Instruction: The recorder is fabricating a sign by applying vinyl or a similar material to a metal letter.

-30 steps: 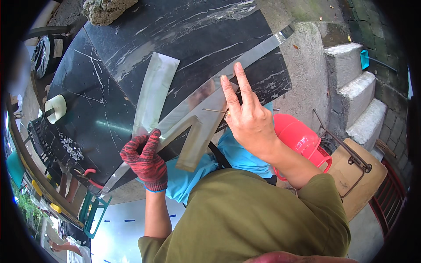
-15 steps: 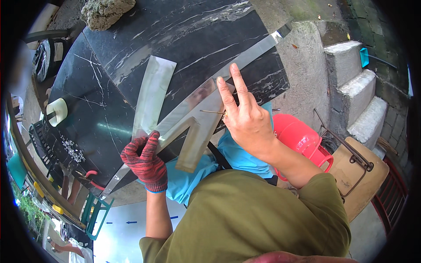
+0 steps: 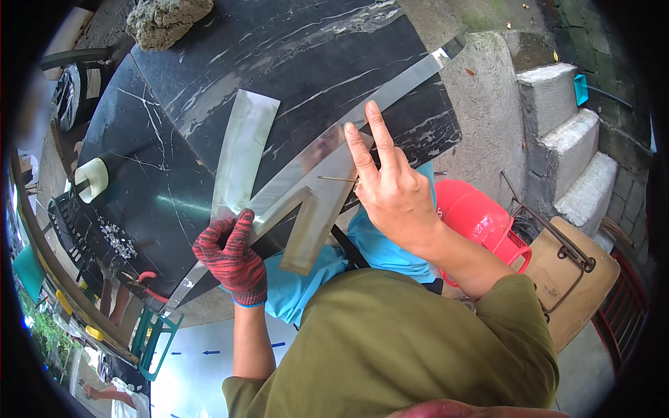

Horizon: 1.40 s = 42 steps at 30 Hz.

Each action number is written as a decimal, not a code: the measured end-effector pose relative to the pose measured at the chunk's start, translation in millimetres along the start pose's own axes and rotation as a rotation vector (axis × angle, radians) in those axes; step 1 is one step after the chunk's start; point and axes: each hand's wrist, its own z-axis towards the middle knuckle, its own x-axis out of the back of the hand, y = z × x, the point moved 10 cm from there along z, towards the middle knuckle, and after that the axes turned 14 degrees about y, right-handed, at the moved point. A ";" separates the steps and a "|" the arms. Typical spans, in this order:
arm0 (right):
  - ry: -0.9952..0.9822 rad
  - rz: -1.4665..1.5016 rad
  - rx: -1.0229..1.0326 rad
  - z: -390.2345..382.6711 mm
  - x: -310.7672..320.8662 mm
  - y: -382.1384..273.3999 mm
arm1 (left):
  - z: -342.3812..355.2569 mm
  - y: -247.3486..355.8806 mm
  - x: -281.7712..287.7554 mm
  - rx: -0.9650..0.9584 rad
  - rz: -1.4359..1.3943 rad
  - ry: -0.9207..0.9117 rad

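A shiny N-shaped metal sheet (image 3: 244, 150) lies on the black marbled tabletop, its near leg reaching past the edge over my lap. Along its diagonal lies a long steel straightedge (image 3: 408, 82), running from near left to far right. My left hand (image 3: 232, 254), in a red-and-black knitted glove, is closed on the sheet's near-left corner and the straightedge there. My bare right hand (image 3: 394, 184) rests its outstretched index and middle fingers on the straightedge. A thin brown rod (image 3: 337, 178) sticks out leftward from under this hand; the thumb and curled fingers are mostly hidden.
Red-handled pliers (image 3: 145, 277), other hand tools and small shiny scraps (image 3: 117, 239) lie at the table's left side. A rough stone (image 3: 167, 21) sits at the far left. On the right are a red gas cylinder (image 3: 474, 219), a folding chair (image 3: 578, 279) and concrete steps (image 3: 568, 132).
Both hands, the sheet and the straightedge hold almost the same places. Only a very slight shift of the whole view shows.
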 end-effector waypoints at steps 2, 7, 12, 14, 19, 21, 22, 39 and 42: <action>0.008 0.003 0.002 0.4 0.6 -0.3 | -0.5 -1.0 0.5 0.004 -0.017 0.005; 0.010 -0.010 0.011 -0.4 0.1 0.0 | -1.0 0.4 0.5 -0.009 0.017 0.004; 0.035 0.019 0.009 1.5 2.4 -1.0 | -0.8 1.2 2.0 -0.015 0.012 0.022; 0.032 0.026 0.007 0.7 1.5 0.1 | -1.1 0.7 1.9 -0.014 0.015 0.024; 0.045 0.022 0.013 0.0 0.7 0.0 | -2.6 0.0 1.3 -0.007 0.009 0.010; 0.043 0.024 0.012 0.3 0.9 0.1 | -2.1 0.5 1.2 -0.009 0.012 0.007; 0.042 0.025 0.013 0.3 0.9 0.0 | -2.1 0.7 1.2 -0.011 0.015 0.005; 0.013 0.014 0.014 1.2 0.8 -2.9 | -3.6 -3.9 3.1 0.001 0.023 0.021; 0.003 0.009 0.011 -0.4 -0.4 -0.4 | -3.4 -3.2 0.0 0.002 0.014 0.010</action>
